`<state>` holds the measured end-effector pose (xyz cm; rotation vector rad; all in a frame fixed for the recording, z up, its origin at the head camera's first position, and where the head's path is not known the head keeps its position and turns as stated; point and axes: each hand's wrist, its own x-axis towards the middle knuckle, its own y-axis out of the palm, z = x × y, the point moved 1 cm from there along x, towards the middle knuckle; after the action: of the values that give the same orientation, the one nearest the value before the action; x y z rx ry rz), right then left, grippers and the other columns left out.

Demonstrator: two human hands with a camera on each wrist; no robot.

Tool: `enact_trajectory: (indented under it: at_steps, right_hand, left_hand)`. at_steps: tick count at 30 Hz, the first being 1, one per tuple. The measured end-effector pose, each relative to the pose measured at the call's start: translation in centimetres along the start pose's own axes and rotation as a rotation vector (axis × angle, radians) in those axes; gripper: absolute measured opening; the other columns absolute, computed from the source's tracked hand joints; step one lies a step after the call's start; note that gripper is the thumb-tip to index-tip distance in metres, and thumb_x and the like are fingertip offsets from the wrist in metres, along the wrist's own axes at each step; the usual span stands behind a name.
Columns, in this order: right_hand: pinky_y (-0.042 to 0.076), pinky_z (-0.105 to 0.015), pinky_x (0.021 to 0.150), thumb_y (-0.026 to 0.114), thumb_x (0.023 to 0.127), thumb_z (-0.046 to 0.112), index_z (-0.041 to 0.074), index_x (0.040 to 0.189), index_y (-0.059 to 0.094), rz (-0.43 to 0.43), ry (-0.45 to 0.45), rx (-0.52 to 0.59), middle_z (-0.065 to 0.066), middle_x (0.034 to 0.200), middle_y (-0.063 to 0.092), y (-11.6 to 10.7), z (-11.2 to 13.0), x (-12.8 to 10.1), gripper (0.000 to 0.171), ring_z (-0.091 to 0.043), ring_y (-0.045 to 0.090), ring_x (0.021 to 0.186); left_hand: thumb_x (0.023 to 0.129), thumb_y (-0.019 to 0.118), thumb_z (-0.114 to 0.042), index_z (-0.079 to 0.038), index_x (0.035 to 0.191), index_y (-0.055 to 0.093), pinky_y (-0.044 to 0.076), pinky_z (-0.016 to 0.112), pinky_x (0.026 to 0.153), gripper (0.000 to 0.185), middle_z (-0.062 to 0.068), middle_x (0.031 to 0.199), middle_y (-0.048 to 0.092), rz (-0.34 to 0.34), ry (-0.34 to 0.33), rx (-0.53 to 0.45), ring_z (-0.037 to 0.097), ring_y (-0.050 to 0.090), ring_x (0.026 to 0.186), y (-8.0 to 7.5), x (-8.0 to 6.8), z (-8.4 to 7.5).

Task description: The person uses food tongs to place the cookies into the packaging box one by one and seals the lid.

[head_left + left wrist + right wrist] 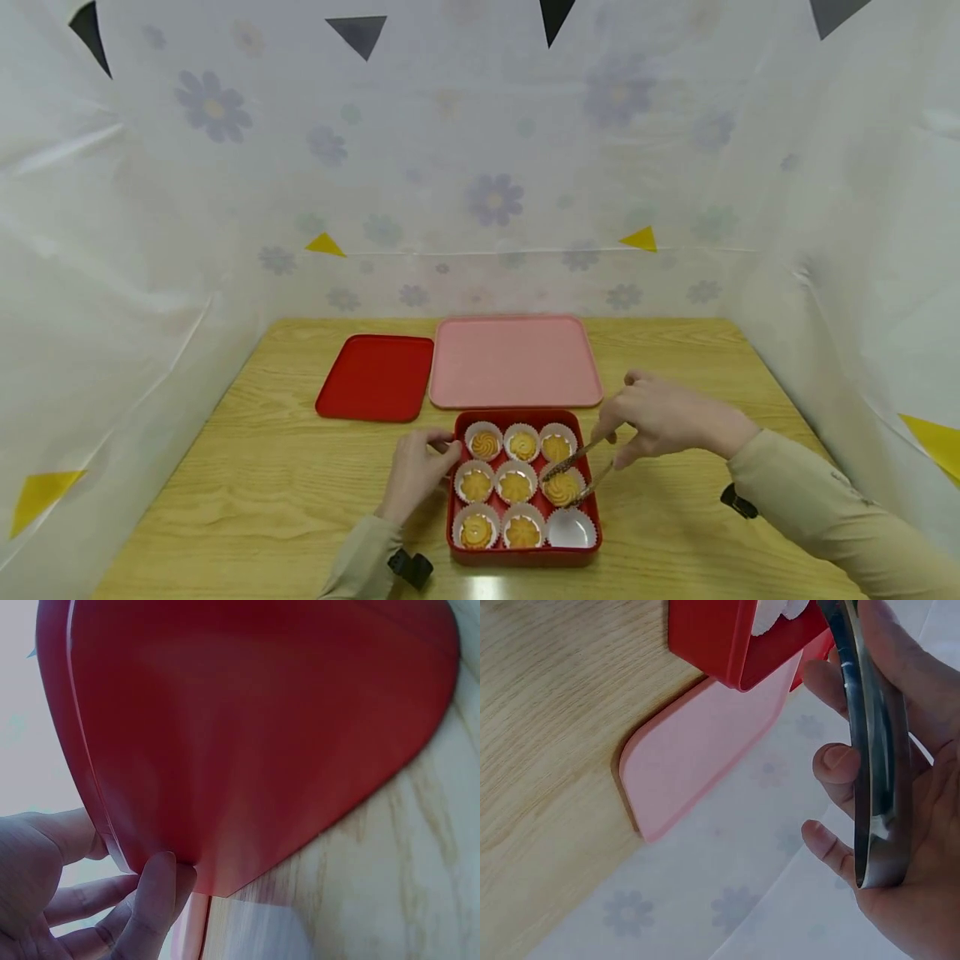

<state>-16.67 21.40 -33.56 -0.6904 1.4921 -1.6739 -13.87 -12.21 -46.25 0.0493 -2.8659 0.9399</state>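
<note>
A red square box point(525, 560) holds several piped butter cookies in white paper cups. My left hand point(415, 471) grips the box's left side, with the thumb at the rim; in the left wrist view, fingers point(154, 900) lie against its red wall. My right hand point(663, 417) holds metal tongs point(881, 772) from the box's right side. The tongs' tips sit on either side of a swirled cookie point(561, 490) in the middle row's right cup. Whether they squeeze it cannot be told. The front right paper cup point(572, 530) shows its bare white bottom.
Behind the box lies a pink tray point(517, 362), close to its back edge. A flat red lid or tray point(378, 379) is left of the pink one. The wooden table point(247, 492) is enclosed by pale sheets, flowered at the back point(450, 167).
</note>
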Motion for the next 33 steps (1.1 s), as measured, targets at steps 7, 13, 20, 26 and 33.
enact_trajectory:
  at_steps: [7, 13, 20, 26, 33]
  right_hand:
    - [0.028, -0.037, 0.084, 0.083, 0.077, 0.042, 0.036, 0.108, 0.077, 0.033, -0.037, -0.019, 0.027, 0.085, 0.067, 0.1, 1.1, 0.3, 0.032, 0.01, 0.054, 0.074]
    - [0.022, -0.033, 0.08, 0.084, 0.075, 0.04, 0.036, 0.108, 0.077, 0.069, -0.038, 0.007, 0.028, 0.079, 0.065, 0.7, 1.6, 0.5, 0.033, 0.01, 0.051, 0.068]
    - [0.022, -0.031, 0.076, 0.084, 0.076, 0.038, 0.036, 0.106, 0.078, 0.104, -0.045, 0.03, 0.028, 0.079, 0.068, 1.0, 1.9, 0.7, 0.031, 0.011, 0.051, 0.068]
    - [0.022, -0.028, 0.075, 0.082, 0.077, 0.043, 0.039, 0.106, 0.078, 0.144, -0.045, 0.033, 0.028, 0.079, 0.069, 1.1, 1.9, 1.1, 0.03, 0.012, 0.053, 0.068]
    - [0.026, -0.028, 0.075, 0.083, 0.076, 0.043, 0.037, 0.103, 0.078, 0.172, -0.014, 0.028, 0.027, 0.081, 0.071, 1.3, 2.1, 1.4, 0.029, 0.012, 0.057, 0.073]
  left_hand:
    - [0.084, 0.073, -0.014, -0.001, 0.094, 0.078, 0.048, 0.023, 0.061, 0.017, 0.009, 0.078, 0.075, -0.006, 0.006, 0.011, 0.016, 0.066, 0.073, 0.0, 0.1, -0.1]
    - [0.084, 0.073, -0.014, -0.001, 0.095, 0.078, 0.048, 0.022, 0.061, 0.017, 0.009, 0.078, 0.075, -0.006, 0.006, 0.006, 0.016, 0.066, 0.073, 0.0, 0.1, -0.1]
    - [0.085, 0.073, -0.014, -0.001, 0.095, 0.078, 0.048, 0.022, 0.06, 0.017, 0.009, 0.078, 0.075, -0.003, 0.001, 0.005, 0.016, 0.066, 0.073, -0.1, 0.1, -0.1]
    - [0.085, 0.072, -0.014, -0.001, 0.096, 0.078, 0.048, 0.022, 0.06, 0.018, 0.009, 0.078, 0.074, -0.005, -0.005, 0.003, 0.016, 0.065, 0.072, -0.1, 0.1, -0.2]
    - [0.085, 0.073, -0.014, -0.001, 0.096, 0.078, 0.047, 0.022, 0.06, 0.018, 0.008, 0.077, 0.074, -0.003, -0.006, 0.0, 0.015, 0.065, 0.071, -0.1, 0.1, -0.2]
